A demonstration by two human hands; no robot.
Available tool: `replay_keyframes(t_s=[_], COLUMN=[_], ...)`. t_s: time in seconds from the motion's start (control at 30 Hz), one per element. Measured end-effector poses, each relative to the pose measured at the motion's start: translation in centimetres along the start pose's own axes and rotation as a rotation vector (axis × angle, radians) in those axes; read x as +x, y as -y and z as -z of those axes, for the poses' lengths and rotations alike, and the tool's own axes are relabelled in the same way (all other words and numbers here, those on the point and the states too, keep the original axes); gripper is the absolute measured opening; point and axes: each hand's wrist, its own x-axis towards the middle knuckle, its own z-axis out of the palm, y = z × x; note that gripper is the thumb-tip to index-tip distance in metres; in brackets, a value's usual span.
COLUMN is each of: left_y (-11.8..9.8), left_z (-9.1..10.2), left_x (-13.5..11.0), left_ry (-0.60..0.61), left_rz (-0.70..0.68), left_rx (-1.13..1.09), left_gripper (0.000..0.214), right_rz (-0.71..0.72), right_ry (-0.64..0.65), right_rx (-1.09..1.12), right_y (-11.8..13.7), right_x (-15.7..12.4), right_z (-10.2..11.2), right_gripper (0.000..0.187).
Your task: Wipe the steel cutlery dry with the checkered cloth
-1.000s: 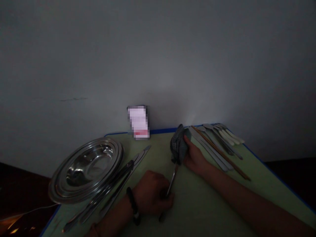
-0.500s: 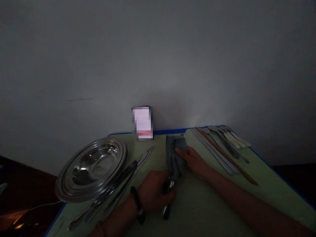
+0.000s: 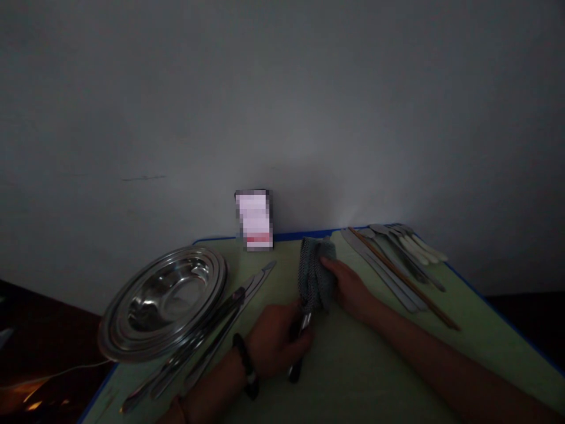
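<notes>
My left hand (image 3: 280, 340) is closed around the shiny handle of a knife (image 3: 295, 370), whose dark end points toward me. A grey-blue patterned cloth (image 3: 311, 277) is folded over the rest of the knife and hides most of its blade. My right hand (image 3: 351, 288) grips the cloth from the right side, with the thumb lying on top and the other fingers hidden behind. Both hands are just above the middle of the green tabletop (image 3: 353, 377). Left of my left hand lie several metal knives (image 3: 220, 338), side by side and partly under the plate rim.
Stacked shiny metal plates (image 3: 128, 315) stand at the left edge. A blurred phone (image 3: 255, 221) leans against the wall (image 3: 282, 106). Along the right are flat knives (image 3: 384, 274), brown chopsticks (image 3: 415, 288), metal spoons (image 3: 404, 256) and white-handled cutlery (image 3: 424, 250).
The cloth and my right hand have shifted slightly up and to the right along the knife. The knife's handle end has moved a little away from me; my left hand still holds it.
</notes>
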Motion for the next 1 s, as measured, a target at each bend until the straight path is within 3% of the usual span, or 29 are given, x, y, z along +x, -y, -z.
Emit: replay_keyframes(t_s=[0.13, 0.33, 0.63, 0.73, 0.9, 1.0], left_y=[0.2, 0.2, 0.0, 0.1, 0.2, 0.1], left_z=[0.2, 0.1, 0.2, 0.2, 0.3, 0.4], left_x=[0.0, 0.0, 0.1, 0.1, 0.1, 0.0], left_ry=[-0.012, 0.013, 0.07, 0.048, 0.071, 0.072], left_rz=[-0.041, -0.057, -0.071, -0.06, -0.098, -0.137], left_rx=[-0.073, -0.043, -0.042, -0.024, -0.019, 0.008], left_gripper=[0.013, 0.018, 0.009, 0.007, 0.01, 0.012], right_rz=[-0.044, -0.015, 0.021, 0.0, -0.026, -0.008], right_ry=[-0.001, 0.018, 0.087, 0.077, -0.058, -0.053], right_rx=[0.116, 0.057, -0.249, -0.141, 0.146, 0.194], right_y=[0.3, 0.4, 0.3, 0.1, 0.2, 0.2], right_x=[0.1, -0.2, -0.6, -0.4, 0.5, 1.0], right_z=[-0.3, -0.4, 0.3, 0.2, -0.1, 0.2], right_gripper=[0.023, 0.023, 0.019, 0.023, 0.024, 0.024])
